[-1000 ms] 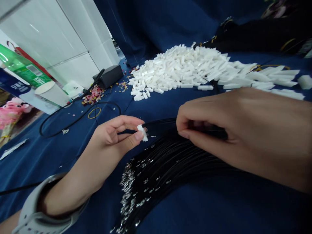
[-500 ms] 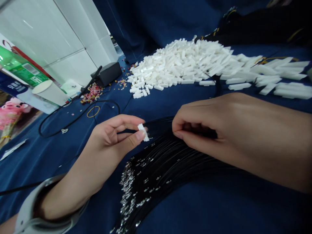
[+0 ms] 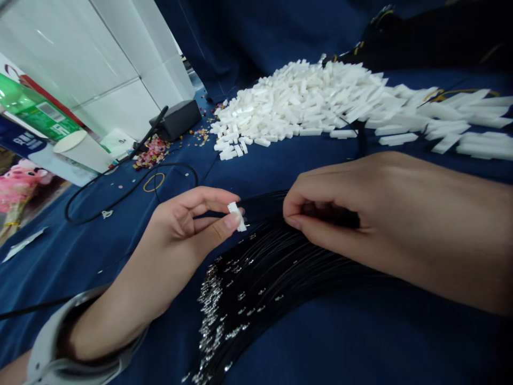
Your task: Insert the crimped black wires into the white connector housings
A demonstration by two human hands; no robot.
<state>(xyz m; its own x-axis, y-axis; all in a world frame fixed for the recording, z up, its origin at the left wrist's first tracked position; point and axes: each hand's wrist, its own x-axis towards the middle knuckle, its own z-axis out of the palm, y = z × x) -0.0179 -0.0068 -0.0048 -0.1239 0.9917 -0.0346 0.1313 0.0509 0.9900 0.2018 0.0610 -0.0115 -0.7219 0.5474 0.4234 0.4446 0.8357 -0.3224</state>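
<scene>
the left hand (image 3: pixel 180 235) holds a small white block (image 3: pixel 237 216) between thumb and fingertips, the gap just as wide as the block. the right hand (image 3: pixel 368 214) is closed in a pinch, thumb and forefinger meeting; whether a thin wire is caught there i cannot tell against the dark behind.

the block lies to the left of the right hand's fingertips, a short gap between, at much the same height in view. its long axis stands steep, top leaning a little left, so it runs across the line from one hand to the other rather than along it. the left hand is the nearer, being in contact; the right is apart from the block.

under and between the hands, black wires (image 3: pixel 304 262) sweep from the right in a curve, their silver tips (image 3: pixel 210 299) bunched at lower left, below the left hand. beyond the hands a heap (image 3: pixel 296 101) of similar white blocks lies on the blue cloth (image 3: pixel 320 337), with a black box (image 3: pixel 179 120) to its left.
</scene>
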